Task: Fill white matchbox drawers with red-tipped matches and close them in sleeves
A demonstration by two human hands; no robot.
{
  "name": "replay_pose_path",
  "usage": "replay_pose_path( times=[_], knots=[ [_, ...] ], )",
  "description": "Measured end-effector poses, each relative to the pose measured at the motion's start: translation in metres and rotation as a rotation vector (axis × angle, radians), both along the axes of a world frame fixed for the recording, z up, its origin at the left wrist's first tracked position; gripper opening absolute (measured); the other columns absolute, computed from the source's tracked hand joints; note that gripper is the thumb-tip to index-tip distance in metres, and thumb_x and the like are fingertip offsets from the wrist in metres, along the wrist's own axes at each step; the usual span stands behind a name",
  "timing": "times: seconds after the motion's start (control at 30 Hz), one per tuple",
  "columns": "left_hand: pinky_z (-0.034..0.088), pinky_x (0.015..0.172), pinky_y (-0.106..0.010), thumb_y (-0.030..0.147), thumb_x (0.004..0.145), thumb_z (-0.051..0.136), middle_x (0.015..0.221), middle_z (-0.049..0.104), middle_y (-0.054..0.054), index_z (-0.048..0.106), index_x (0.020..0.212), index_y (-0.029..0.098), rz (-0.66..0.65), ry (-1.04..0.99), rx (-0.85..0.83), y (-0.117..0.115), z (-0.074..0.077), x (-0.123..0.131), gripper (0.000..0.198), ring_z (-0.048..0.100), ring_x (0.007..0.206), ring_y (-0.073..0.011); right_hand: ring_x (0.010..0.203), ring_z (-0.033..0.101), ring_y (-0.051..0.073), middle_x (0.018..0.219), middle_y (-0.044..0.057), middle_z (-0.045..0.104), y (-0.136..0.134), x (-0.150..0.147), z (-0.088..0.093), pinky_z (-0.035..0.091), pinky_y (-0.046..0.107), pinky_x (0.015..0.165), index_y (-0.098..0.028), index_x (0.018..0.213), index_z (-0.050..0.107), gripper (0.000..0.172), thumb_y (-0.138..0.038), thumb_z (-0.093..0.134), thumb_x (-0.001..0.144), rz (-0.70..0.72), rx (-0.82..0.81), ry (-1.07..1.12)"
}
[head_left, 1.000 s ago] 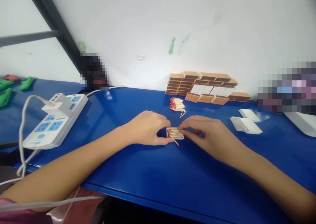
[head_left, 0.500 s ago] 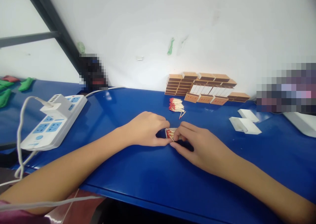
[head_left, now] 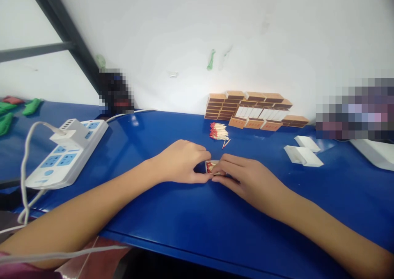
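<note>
A small matchbox tray (head_left: 216, 161) with red-headed matches (head_left: 210, 167) in it lies on the blue table between my hands. My left hand (head_left: 184, 162) grips the tray's left end between thumb and fingers. Over the tray's right part, my right hand (head_left: 243, 172) has its fingertips pressed down on the matches and its thumb at the near edge. Its fingers are closed and partly hide the tray; whether a single match is pinched there is hidden. Just beyond lies a pile of loose matches (head_left: 219, 131), with a couple of stray matches (head_left: 226, 142) beside it.
Stacked matchboxes (head_left: 221, 106) stand against the wall, some showing white sides. White blocks (head_left: 303, 155) lie at the right. A power strip (head_left: 66, 160) with a plugged-in charger and white cable is at the left. Green objects (head_left: 32, 106) lie at the far left.
My right fingers have moved slightly down and left, closing toward the thumb over the matches in the tray. My left hand stays at the tray's end.
</note>
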State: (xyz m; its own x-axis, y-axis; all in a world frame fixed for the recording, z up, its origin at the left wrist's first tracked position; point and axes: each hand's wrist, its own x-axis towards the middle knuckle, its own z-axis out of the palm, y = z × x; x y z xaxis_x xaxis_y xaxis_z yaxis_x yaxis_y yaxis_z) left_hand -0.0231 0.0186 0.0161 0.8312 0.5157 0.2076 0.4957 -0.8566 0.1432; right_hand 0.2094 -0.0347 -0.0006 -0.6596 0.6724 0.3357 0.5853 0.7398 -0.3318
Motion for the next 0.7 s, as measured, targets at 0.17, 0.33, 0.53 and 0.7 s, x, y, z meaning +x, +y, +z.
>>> replay_pose_path(
  times=[0.17, 0.33, 0.53, 0.7],
  knots=[
    [0.041, 0.059, -0.031, 0.045, 0.092, 0.066, 0.08, 0.072, -0.003, 0.074, 0.091, 0.017, 0.004, 0.0, 0.003, 0.0006, 0.0007, -0.0012, 0.029, 0.068, 0.072, -0.0185, 0.083, 0.07, 0.018, 0.099, 0.005, 0.071, 0.0021, 0.0019, -0.0031, 0.055, 0.03, 0.072, -0.022, 0.108, 0.069, 0.013, -0.023, 0.056, 0.105, 0.015, 0.017, 0.009],
    [0.039, 0.058, -0.031, 0.047, 0.092, 0.065, 0.078, 0.07, -0.002, 0.073, 0.091, 0.018, 0.001, 0.007, 0.003, 0.001, 0.0014, -0.0022, 0.031, 0.067, 0.071, -0.018, 0.085, 0.07, 0.018, 0.099, 0.006, 0.071, 0.0037, 0.0025, -0.0051, 0.056, 0.031, 0.075, -0.022, 0.107, 0.07, 0.015, -0.024, 0.055, 0.106, 0.019, -0.025, 0.046],
    [0.037, 0.056, -0.03, 0.046, 0.093, 0.065, 0.076, 0.069, -0.001, 0.071, 0.086, 0.018, -0.008, 0.012, 0.007, 0.0009, 0.0025, -0.0024, 0.03, 0.064, 0.068, -0.016, 0.078, 0.067, 0.015, 0.095, 0.004, 0.07, 0.0038, 0.0028, 0.0, 0.052, 0.028, 0.068, -0.023, 0.101, 0.07, 0.012, -0.02, 0.058, 0.103, 0.004, -0.091, 0.063],
    [0.038, 0.058, -0.03, 0.046, 0.092, 0.067, 0.078, 0.07, -0.002, 0.072, 0.089, 0.018, -0.011, 0.002, 0.014, 0.0001, 0.0016, -0.003, 0.029, 0.065, 0.069, -0.0168, 0.077, 0.066, 0.015, 0.092, 0.003, 0.068, 0.0031, 0.0003, 0.0006, 0.051, 0.027, 0.068, -0.022, 0.104, 0.068, 0.011, -0.02, 0.057, 0.104, -0.012, -0.122, 0.084]
  ],
)
